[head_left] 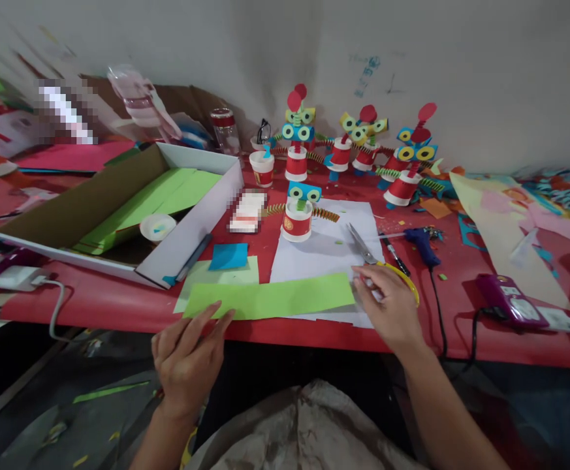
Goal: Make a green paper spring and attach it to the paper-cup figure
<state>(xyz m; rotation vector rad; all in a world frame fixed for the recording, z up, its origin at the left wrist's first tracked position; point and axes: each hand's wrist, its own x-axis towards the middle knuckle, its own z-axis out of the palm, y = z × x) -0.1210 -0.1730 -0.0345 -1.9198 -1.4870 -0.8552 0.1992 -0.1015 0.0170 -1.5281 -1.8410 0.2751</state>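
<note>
A long green paper strip [275, 297] lies across the front of the table, over a pale green sheet [181, 294] and a white sheet [324, 254]. My left hand [189, 356] rests its fingertips on the strip's left end, fingers apart. At the strip's right end is my right hand [387, 307], its thumb and fingers closed on the edge. Scissors with yellow handles [363, 245] lie just beyond that hand. A paper cup figure [297, 219] with blue eye piece and folded arms stands on the white sheet. A blue paper square [228, 256] lies left of it.
On the left, a white box [187, 241] holds green sheets and a small cup. Several cup figures [402, 189] stand at the back. A blue glue gun [424, 245], a marker [395, 254] and a purple power socket [512, 303] with cables lie to the right.
</note>
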